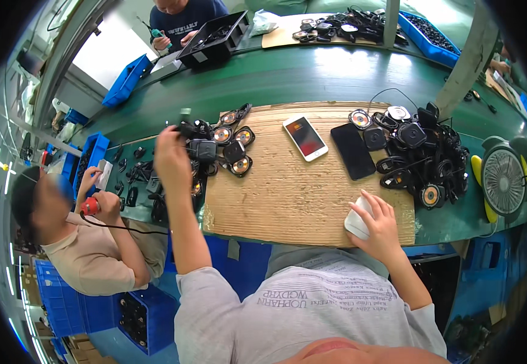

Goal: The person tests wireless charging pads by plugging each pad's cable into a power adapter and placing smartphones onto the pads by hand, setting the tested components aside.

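Observation:
My left hand (172,159) is raised at the left edge of the cardboard sheet (263,206), beside a heap of black cabled devices (204,150), some with round, orange-centred faces. Its fingers are closed at a dark item that I cannot make out against the heap. Over the near right part of the cardboard, my right hand (380,227) grips a white rounded object (356,224), its kind partly hidden by the fingers. A white phone (306,138) with a lit screen and a black phone (353,151) lie farther up the sheet.
More black cabled devices (421,151) are piled at the right, beside a small fan (503,182). The green bench (336,73) extends beyond. A co-worker (87,242) at left holds a red tool (90,206); another person (184,24) works behind a black bin (215,41).

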{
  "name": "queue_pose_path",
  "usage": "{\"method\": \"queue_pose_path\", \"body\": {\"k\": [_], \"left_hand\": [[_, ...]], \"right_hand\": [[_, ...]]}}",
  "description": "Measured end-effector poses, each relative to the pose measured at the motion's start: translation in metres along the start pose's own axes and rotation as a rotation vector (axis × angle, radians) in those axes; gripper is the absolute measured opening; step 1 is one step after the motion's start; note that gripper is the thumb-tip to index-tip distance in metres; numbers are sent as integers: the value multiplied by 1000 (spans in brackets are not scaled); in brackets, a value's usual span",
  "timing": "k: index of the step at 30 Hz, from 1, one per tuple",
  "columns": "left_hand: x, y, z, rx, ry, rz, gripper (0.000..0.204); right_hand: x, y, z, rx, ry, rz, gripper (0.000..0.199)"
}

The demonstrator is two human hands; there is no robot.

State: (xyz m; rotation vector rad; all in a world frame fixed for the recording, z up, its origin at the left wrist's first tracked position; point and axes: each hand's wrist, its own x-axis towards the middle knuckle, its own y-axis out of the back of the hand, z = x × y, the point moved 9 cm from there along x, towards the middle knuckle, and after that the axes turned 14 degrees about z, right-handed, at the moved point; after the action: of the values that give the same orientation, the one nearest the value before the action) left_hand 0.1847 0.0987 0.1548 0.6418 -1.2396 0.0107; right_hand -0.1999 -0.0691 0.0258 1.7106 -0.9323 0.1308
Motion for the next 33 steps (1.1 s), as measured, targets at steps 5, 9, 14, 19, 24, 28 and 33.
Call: {"method": "queue_pose_path", "body": {"k": [5,9,14,19,24,28,33], "left_hand": [[-14,13,-117,515,482,-214,45],[-24,-19,-65,288,138,-134,48],[-52,-97,66,-263,-37,-356,62],[-94,-192,132,-343,-108,-565,71],[-115,-229,139,-368,-66,-555,70],[-112,-224,139,-495,-8,-600,61],[-105,-213,132,-676,225,-571,48]], "right_hand": [[2,0,-4,5,21,37,65],[2,1,-2,7,19,37,65],[2,-1,3,5,4,45,65],[4,0,-5,33,33,76,62],[14,-2,17,92,-60,130,58],[55,-6,42,46,-106,200,54],[89,-48,63,-271,-158,42,57]]}}
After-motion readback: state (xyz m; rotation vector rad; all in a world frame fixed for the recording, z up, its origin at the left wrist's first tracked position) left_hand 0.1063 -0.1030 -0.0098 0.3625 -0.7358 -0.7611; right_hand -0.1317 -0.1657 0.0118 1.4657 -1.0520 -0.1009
